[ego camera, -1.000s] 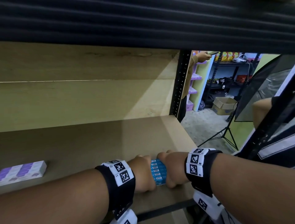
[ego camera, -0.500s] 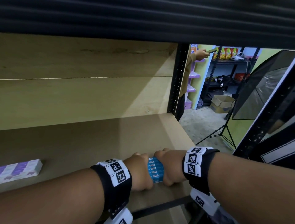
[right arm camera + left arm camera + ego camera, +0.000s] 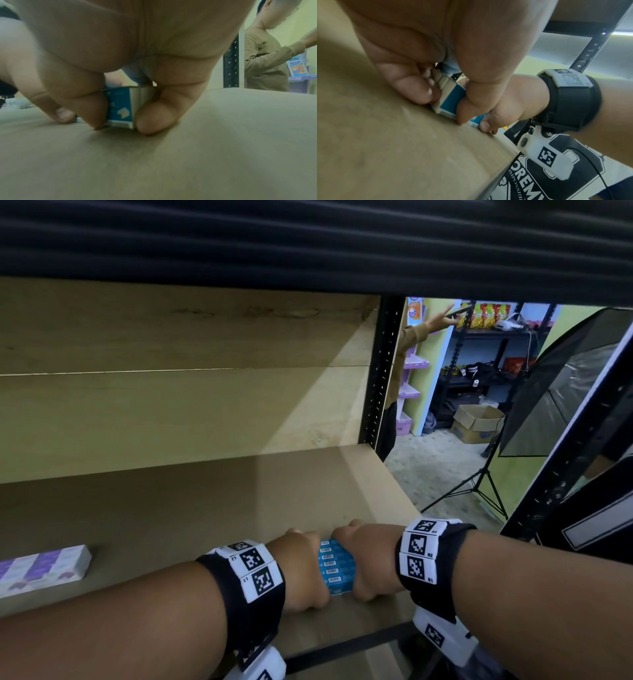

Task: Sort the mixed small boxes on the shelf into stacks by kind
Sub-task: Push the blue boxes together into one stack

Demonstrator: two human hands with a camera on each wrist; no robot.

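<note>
Wooden shelf (image 3: pixel 205 508). At 9 o'clock, purple-and-white boxes (image 3: pixel 41 568) lying flat. At 6 o'clock near the front edge, row of blue boxes (image 3: pixel 335 568), clamped end to end: left hand (image 3: pixel 301 566) and right hand (image 3: pixel 366 559) both curled around it.

A bare wooden shelf (image 3: pixel 205 508) is seen, backed by a wooden panel. A stack of blue boxes (image 3: pixel 336 568) is stood near its front right edge, and purple-and-white boxes (image 3: pixel 44 566) are laid far left.
</note>
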